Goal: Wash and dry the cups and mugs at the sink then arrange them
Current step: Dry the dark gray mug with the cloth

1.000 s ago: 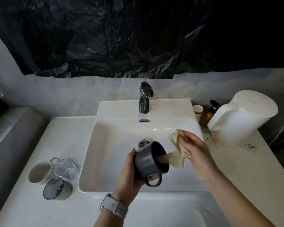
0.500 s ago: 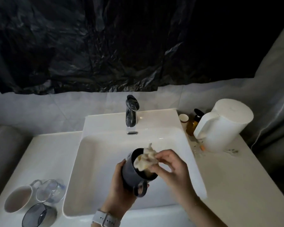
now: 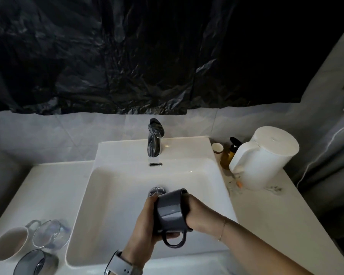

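Half a second ago the right hand was pinching a pale cloth at the mouth of the dark mug; now the right hand (image 3: pixel 197 215) has pushed inside the dark mug (image 3: pixel 170 212) up to the knuckles, and the cloth is out of sight, presumably wadded within. The mug has also turned, so its mouth faces right and its handle hangs toward the near side.

The left hand (image 3: pixel 147 231) has its grip wrapped round the mug's base and wall, thumb on the far side, with fingertips showing through the handle loop. How the right hand's fingers lie cannot be told, since the mug hides them. The mug is held in the air over the near part of the sink (image 3: pixel 127 195), just near of the drain (image 3: pixel 157 191); the tap (image 3: pixel 155 139) is not running.

This looks like the drying step for this mug. To do it well, the left hand should turn the mug steadily while the right presses the cloth against the wall and into the bottom corner, then wipes the rim and handle. Keeping it above the basin means a slip costs less.

On the counter (image 3: pixel 52 187) to the left lie a white mug (image 3: pixel 8 245), a clear glass cup (image 3: pixel 48 233) and a smoky glass cup (image 3: pixel 34 262), all on their sides.
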Action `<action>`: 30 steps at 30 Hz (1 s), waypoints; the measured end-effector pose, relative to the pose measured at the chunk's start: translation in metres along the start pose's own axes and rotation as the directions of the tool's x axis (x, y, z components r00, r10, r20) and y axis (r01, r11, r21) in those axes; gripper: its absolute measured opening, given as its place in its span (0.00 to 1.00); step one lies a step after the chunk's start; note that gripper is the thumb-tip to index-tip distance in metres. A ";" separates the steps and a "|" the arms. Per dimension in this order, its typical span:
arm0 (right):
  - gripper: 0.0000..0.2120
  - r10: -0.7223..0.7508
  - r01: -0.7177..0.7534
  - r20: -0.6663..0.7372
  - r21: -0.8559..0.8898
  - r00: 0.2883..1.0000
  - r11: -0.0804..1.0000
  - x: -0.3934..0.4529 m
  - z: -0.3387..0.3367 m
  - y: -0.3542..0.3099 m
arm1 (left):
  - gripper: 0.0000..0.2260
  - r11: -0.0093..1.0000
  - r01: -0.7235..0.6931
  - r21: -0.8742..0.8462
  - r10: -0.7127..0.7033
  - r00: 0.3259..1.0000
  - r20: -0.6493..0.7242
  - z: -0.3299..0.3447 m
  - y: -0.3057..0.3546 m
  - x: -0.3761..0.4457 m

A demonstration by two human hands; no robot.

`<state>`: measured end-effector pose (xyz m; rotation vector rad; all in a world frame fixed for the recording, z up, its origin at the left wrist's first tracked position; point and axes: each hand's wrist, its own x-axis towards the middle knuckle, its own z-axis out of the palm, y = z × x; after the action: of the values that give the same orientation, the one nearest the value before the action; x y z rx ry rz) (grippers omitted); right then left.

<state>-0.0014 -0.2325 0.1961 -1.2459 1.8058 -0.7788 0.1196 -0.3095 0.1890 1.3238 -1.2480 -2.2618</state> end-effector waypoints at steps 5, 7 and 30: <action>0.20 0.100 -0.097 0.005 0.272 0.995 0.957 0.003 0.000 0.000 | 0.17 0.990 -0.075 0.121 0.073 0.997 0.024 -0.001 0.014 0.003; 0.20 0.181 -0.158 -0.002 0.474 0.984 0.866 -0.002 -0.005 0.000 | 0.17 0.986 -0.083 0.145 0.077 0.996 0.047 0.000 0.019 0.007; 0.14 0.232 0.419 -0.480 0.868 0.846 0.267 -0.016 -0.032 0.018 | 0.27 0.892 0.282 -0.354 -0.265 0.959 0.099 -0.019 0.003 0.037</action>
<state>-0.0343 -0.2101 0.2019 -0.2325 1.0841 -2.0850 0.1135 -0.3428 0.1650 1.3741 -0.6301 -2.5679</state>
